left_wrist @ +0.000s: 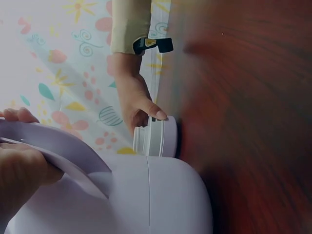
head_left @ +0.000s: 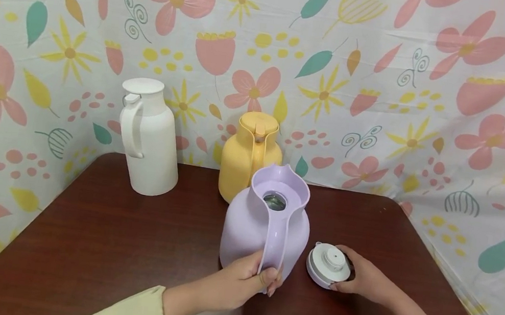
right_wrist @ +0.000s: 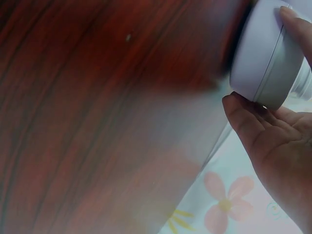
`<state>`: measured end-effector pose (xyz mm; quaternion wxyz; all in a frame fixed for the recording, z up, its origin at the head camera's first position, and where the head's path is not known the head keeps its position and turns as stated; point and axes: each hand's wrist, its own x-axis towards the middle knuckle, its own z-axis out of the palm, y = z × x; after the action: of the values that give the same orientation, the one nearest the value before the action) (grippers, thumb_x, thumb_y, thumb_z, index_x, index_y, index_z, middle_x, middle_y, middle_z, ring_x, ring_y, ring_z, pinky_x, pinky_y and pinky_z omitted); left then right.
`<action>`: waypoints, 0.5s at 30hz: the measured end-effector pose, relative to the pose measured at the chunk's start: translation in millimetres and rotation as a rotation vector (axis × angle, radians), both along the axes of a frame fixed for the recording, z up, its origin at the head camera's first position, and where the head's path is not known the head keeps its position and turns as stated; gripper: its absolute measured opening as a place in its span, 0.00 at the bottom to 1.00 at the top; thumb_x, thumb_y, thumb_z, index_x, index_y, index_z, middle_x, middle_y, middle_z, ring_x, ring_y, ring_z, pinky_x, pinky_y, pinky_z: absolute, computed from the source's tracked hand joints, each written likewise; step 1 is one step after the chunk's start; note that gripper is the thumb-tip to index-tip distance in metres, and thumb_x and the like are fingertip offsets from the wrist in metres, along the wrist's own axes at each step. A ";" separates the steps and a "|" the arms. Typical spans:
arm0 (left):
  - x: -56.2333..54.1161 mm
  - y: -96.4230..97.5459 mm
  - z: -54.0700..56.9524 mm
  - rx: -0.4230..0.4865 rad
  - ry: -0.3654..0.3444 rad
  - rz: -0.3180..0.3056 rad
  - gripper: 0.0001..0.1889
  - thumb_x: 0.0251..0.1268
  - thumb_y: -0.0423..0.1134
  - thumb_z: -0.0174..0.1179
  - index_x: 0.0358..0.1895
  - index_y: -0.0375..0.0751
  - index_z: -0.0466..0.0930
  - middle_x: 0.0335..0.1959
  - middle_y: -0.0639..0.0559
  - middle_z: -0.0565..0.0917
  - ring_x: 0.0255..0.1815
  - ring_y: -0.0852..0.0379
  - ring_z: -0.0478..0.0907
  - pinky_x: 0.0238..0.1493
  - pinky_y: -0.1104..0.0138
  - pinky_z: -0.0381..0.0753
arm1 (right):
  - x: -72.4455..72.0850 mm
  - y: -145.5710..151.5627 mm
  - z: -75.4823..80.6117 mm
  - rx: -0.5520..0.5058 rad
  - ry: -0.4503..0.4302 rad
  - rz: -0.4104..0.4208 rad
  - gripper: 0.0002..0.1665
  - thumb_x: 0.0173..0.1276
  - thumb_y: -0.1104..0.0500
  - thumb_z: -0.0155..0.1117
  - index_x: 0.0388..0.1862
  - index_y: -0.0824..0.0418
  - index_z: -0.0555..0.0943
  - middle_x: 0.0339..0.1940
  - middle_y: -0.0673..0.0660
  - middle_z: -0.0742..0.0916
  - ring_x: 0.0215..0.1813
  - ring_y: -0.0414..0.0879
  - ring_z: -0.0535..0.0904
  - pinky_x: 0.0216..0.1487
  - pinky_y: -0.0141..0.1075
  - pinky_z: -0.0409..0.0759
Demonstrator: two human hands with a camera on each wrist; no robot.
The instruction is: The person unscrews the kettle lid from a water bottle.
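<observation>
A lilac thermos jug (head_left: 245,228) stands lidless on the table, its round inner mouth (head_left: 274,201) showing at the top. My left hand (head_left: 239,282) grips the lower part of its handle (head_left: 275,239), which faces me. To the right of the jug, my right hand (head_left: 371,280) holds the jug's lid (head_left: 329,265) by its edge, thumb on the near side and fingers on the far side. The lid is upside down, with its pale threaded plug upward and its lilac top low over the table. In the right wrist view the lid (right_wrist: 265,56) sits between thumb and fingers.
Behind the lilac jug stands a yellow thermos jug (head_left: 233,168) with its lid on. A taller white thermos jug (head_left: 154,142) is at the back left. The dark wooden table (head_left: 107,260) ends at a flower-patterned curtain (head_left: 380,89) behind and at both sides.
</observation>
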<state>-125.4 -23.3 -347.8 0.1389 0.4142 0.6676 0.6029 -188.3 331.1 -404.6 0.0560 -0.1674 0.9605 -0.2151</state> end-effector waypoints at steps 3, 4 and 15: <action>-4.1 7.2 1.0 -0.009 0.014 -0.033 0.22 0.83 0.51 0.39 0.41 0.32 0.68 0.34 0.34 0.74 0.37 0.71 0.71 0.47 0.76 0.74 | -1.0 7.1 0.3 0.010 0.028 -0.015 0.56 0.48 0.46 0.85 0.69 0.69 0.69 0.57 0.62 0.85 0.56 0.50 0.81 0.50 0.32 0.79; -5.7 9.9 0.8 -0.012 0.021 -0.043 0.24 0.83 0.52 0.38 0.40 0.31 0.68 0.34 0.33 0.74 0.37 0.73 0.70 0.47 0.75 0.74 | -1.3 9.7 0.5 0.014 0.033 -0.020 0.56 0.49 0.46 0.85 0.69 0.70 0.69 0.57 0.63 0.85 0.56 0.51 0.81 0.50 0.33 0.79; -27.0 43.2 -0.4 0.012 -0.019 -0.098 0.28 0.82 0.55 0.37 0.35 0.29 0.67 0.31 0.32 0.71 0.33 0.71 0.67 0.42 0.75 0.70 | -5.4 30.1 2.4 0.045 -0.005 -0.109 0.57 0.52 0.46 0.83 0.69 0.76 0.66 0.58 0.69 0.84 0.57 0.57 0.82 0.50 0.40 0.81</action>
<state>-152.4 20.0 -348.2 0.1723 0.4414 0.6417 0.6031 -193.8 361.2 -402.2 0.0502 -0.1128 0.9726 -0.1969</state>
